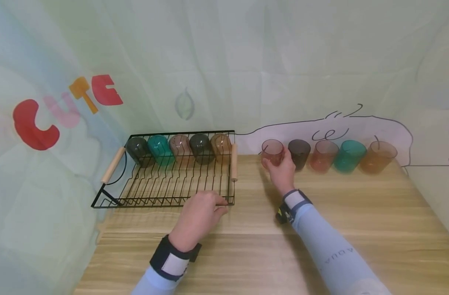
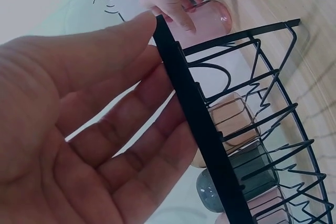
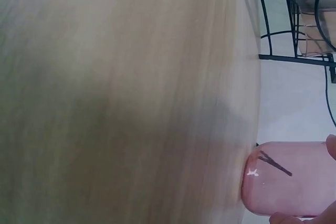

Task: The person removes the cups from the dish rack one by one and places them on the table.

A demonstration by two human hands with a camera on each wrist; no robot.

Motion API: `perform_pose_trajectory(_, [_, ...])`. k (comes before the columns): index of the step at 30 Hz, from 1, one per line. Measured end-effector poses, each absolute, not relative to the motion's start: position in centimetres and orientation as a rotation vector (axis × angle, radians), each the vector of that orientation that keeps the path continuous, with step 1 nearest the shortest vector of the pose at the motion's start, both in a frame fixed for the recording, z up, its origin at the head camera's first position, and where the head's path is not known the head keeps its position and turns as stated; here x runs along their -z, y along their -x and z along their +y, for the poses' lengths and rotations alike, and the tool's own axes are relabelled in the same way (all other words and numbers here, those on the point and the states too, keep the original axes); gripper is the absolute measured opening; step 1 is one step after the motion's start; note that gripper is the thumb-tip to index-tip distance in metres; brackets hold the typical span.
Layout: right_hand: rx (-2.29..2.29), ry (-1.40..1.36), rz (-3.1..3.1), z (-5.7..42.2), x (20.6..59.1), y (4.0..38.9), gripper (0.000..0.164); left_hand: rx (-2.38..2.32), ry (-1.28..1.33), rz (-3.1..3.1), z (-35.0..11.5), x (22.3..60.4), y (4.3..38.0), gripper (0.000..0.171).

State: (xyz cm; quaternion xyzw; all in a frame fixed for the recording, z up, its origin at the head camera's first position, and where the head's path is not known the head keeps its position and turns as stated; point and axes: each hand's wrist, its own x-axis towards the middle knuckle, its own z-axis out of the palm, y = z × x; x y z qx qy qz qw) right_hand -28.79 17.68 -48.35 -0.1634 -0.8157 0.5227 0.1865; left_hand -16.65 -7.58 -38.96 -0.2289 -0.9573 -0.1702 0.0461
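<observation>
My right hand [image 1: 282,171] grips a pink glass [image 1: 271,148] by its sides, with the thumb and fingers on opposite sides. The glass stands upright on the table; its base [image 3: 254,179] meets the wood in the right wrist view. My left hand [image 1: 199,217] holds the front rail of a black wire dish rack [image 2: 197,124] near its right corner, thumb and fingertips against the bar. Inside the rack, along its back, several glasses stand upside down: dark grey, teal, pink, dark grey and, at the right end, an amber glass [image 1: 221,148].
Right of the held glass, a row of upright glasses runs along the wall: a dark glass [image 1: 299,155], a pink one [image 1: 324,156], a teal one [image 1: 350,156] and an amber one [image 1: 378,157]. The rack has wooden handles [image 1: 234,162]. A printed curtain [image 1: 224,61] hangs behind.
</observation>
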Motion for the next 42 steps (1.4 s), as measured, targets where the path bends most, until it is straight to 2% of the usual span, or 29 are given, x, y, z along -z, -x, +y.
perform_pose_trajectory(13, [-1.305, 0.351, -2.339, 17.9, 47.7, 26.9, 0.085, 0.587, 0.614, -2.95, -8.8, 37.3, 17.4, 0.033])
perform_pose_trajectory(22, [-1.396, 0.185, -2.334, 20.4, 46.1, 23.7, 0.077, 0.619, 0.435, -2.837, -13.6, 36.1, 21.1, 0.036])
perform_pose_trajectory(27, [-1.239, 0.134, -2.374, 22.2, 45.0, 21.6, 0.072, 0.577, 0.298, -2.755, -16.7, 35.6, 23.6, 0.04])
perform_pose_trajectory(34, [-1.031, 0.108, -2.525, 25.0, 44.3, 18.8, 0.069, 0.554, 0.189, -2.736, -19.9, 35.7, 26.3, 0.057])
perform_pose_trajectory(42, [-0.828, -0.033, -2.65, 26.9, 44.1, 16.8, 0.077, 0.594, 0.179, -2.761, -22.2, 36.1, 28.8, 0.075])
